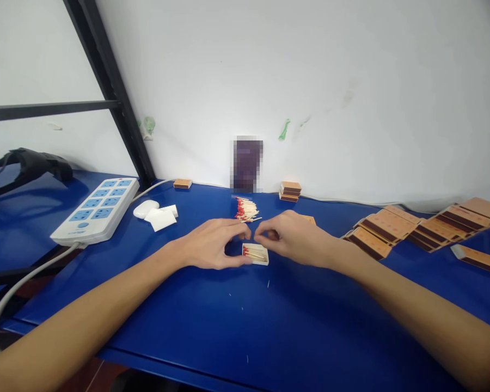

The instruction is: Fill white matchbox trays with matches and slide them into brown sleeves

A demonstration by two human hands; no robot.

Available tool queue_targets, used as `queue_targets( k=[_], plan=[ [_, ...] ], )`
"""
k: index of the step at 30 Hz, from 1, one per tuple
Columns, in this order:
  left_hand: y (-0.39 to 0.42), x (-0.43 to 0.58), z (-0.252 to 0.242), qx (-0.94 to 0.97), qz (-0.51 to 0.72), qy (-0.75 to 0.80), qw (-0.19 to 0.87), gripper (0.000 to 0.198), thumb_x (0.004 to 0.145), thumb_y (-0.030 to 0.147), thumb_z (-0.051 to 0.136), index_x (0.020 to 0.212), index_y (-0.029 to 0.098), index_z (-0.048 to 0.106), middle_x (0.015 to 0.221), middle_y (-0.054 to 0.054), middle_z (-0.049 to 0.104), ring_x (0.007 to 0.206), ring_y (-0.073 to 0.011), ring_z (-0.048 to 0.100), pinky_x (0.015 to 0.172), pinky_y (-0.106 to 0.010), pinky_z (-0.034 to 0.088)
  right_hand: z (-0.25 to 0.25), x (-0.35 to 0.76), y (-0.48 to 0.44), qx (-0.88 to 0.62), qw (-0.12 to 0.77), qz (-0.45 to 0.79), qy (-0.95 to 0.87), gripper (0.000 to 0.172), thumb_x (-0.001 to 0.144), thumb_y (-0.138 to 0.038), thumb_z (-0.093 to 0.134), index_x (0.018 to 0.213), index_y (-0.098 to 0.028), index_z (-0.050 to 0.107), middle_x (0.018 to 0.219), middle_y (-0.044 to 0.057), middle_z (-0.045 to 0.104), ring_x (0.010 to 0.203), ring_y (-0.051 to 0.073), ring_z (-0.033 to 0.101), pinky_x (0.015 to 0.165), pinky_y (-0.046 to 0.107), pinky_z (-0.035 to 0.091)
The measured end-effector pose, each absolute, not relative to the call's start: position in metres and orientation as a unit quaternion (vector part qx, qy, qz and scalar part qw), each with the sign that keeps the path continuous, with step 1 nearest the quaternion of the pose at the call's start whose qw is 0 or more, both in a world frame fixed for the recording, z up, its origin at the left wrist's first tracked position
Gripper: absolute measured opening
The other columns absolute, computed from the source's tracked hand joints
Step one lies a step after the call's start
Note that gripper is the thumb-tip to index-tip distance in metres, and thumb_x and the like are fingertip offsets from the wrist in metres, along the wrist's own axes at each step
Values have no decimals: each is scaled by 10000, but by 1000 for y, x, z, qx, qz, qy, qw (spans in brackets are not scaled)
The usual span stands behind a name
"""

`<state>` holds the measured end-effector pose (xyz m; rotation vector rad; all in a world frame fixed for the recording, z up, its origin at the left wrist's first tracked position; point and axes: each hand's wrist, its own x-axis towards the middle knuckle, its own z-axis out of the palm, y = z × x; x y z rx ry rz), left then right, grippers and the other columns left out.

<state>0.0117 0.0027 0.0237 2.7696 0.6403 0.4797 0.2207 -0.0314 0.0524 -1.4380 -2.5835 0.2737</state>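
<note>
A small white matchbox tray (261, 263) lies on the blue table, partly filled with red-tipped matches. My left hand (214, 245) is at its left side, thumb against the near edge and curled fingers by the far edge, gripping the tray. Just above the tray's far right corner is my right hand (292, 238), its thumb and fingertips pinched together; whatever they hold is too small to make out. Behind the hands lies a loose pile of matches (247, 210), red heads mostly to the left. An orange matchbox piece (308, 219) shows partly behind my right hand.
Several flattened matchbox sleeves (424, 228) spread across the right side. Stacked matchboxes (290, 191) and a single box (182, 184) stand near the wall. On the left are a power strip (98, 209), white papers (161, 218) and a white case (145, 209).
</note>
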Motion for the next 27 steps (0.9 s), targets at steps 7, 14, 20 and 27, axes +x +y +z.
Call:
queue_targets(
  k=[7,14,20,27],
  plan=[
    [22,6,17,911,217,349,49,273,935,327,386,872,167,599,636,29,599,552,-118,511,828,-393,369,16,229,-8,-559,121,24,-820,348,907,-272,408,1193,-197,593,702,28,655,620,155,555,599,262,341],
    [27,8,5,914,184,359,51,265,899,286,449,1057,187,638,677,-4,643,579,-147,580,713,-319,442,1,231,0,-571,108,7,-814,326,928,-264,386,1145,-167,609,920,88,703,798,195,620,665,272,373],
    [24,9,7,922,154,352,34,326,890,254,454,1165,226,628,901,-41,688,730,-185,625,665,-297,455,2,227,-2,-548,148,41,-822,238,912,-285,430,971,-193,642,695,19,647,593,142,539,562,248,311],
    [23,9,8,930,153,331,41,289,908,256,441,1112,234,644,840,-25,663,694,-167,590,626,-276,420,2,221,-5,-527,177,55,-830,218,921,-286,422,861,-190,609,591,-23,581,530,114,477,614,252,294]
  ],
)
